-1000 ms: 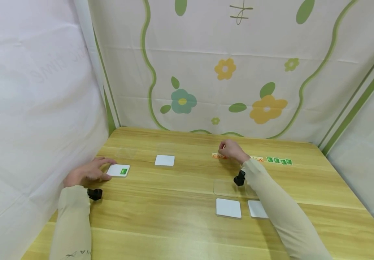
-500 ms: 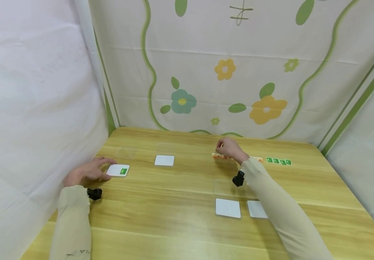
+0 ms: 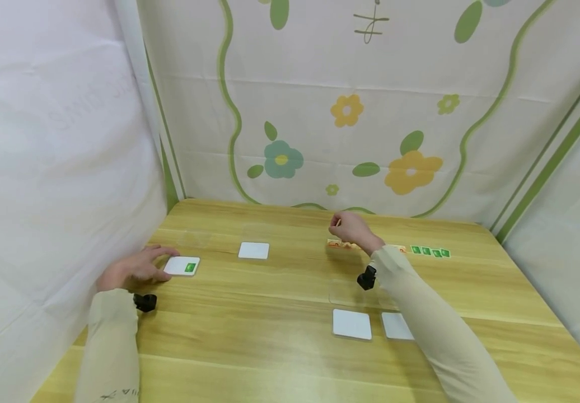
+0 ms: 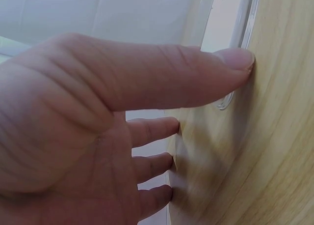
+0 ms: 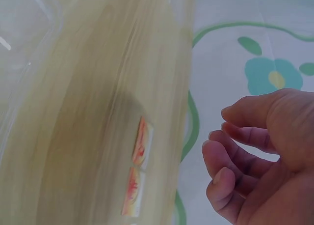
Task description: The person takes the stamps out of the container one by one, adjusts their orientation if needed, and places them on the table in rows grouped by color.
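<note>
My left hand holds a flat white rounded-corner card stack by its sides, thumb at the near edge and index finger at the far edge. A small green card lies on its right part. In the left wrist view, the thumb touches a clear rim around the white stack. At the back, my right hand hovers above a row of small orange cards, its fingers loosely bent. In the right wrist view, nothing shows between the fingertips of the right hand; two orange cards lie below.
Several small green cards continue the row at right. Another white stack lies left of centre. Nearer are two more white stacks, one partly hidden by the right sleeve. Faint clear covers lie near the stacks. A printed cloth rises behind the table.
My right hand has shifted slightly left and lifted, uncovering more of the orange row. My left hand stays at the white stack. The head view has tilted up slightly.
</note>
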Motion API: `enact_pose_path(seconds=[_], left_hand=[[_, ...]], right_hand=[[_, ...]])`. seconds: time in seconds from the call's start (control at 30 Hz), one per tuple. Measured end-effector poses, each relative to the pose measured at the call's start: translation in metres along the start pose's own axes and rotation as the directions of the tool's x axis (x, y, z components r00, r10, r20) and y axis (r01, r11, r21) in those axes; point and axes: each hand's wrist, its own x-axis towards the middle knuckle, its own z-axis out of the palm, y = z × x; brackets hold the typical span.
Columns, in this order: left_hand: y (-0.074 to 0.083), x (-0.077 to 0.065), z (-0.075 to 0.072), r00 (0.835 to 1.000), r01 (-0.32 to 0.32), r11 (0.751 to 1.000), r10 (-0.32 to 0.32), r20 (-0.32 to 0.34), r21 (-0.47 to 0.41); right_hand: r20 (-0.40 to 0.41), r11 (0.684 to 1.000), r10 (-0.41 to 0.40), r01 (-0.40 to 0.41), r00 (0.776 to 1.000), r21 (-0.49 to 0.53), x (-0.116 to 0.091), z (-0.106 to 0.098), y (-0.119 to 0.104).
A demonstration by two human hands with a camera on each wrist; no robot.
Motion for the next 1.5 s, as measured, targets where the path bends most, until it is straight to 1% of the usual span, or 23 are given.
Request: enact_pose_path(seconds=[0.2, 0.3, 0.43, 0.67, 0.77, 0.97, 1.13, 1.3, 1.37, 1.5], left_hand=[[0.000, -0.001, 0.000, 1.000, 0.001, 1.000, -0.001, 0.001, -0.014], [-0.003, 0.001, 0.001, 1.000, 0.001, 1.000, -0.001, -0.006, -0.020], [-0.003, 0.002, 0.001, 1.000, -0.004, 1.000, 0.004, -0.010, -0.008], [0.004, -0.002, -0.001, 1.000, 0.002, 1.000, -0.002, 0.002, -0.003], [0.005, -0.002, -0.001, 1.000, 0.018, 1.000, -0.018, 0.009, -0.013], [0.002, -0.002, 0.000, 1.000, 0.012, 1.000, -0.012, 0.002, -0.021], [0.001, -0.002, 0.001, 1.000, 0.002, 1.000, -0.002, 0.000, -0.020], [0.000, -0.002, 0.002, 1.000, 0.001, 1.000, -0.001, -0.002, -0.011], [0.000, -0.002, 0.002, 1.000, -0.001, 1.000, 0.001, -0.004, -0.009], [0.001, -0.001, 0.002, 1.000, 0.001, 1.000, -0.001, -0.003, -0.007]], right_hand=[[0.000, 1.000, -0.015, 0.015, 1.000, 0.012, -0.001, 0.002, -0.012], [0.002, 1.000, -0.019, 0.019, 1.000, 0.013, -0.001, 0.004, -0.017], [0.005, 0.999, -0.030, 0.030, 1.000, 0.013, -0.001, 0.005, -0.024], [-0.027, 0.995, -0.102, 0.102, 0.994, -0.009, 0.000, 0.005, -0.034], [-0.032, 0.994, -0.109, 0.108, 0.994, -0.011, -0.001, 0.004, -0.038], [-0.016, 0.994, -0.104, 0.103, 0.994, -0.017, -0.002, 0.003, -0.051], [-0.019, 0.992, -0.119, 0.118, 0.993, -0.038, -0.001, 0.006, -0.063], [-0.018, 0.992, -0.120, 0.119, 0.993, -0.027, 0.000, 0.012, -0.071], [-0.012, 0.992, -0.128, 0.128, 0.992, -0.019, 0.000, 0.014, -0.075], [-0.020, 0.985, -0.170, 0.170, 0.985, -0.013, 0.000, 0.019, -0.082]])
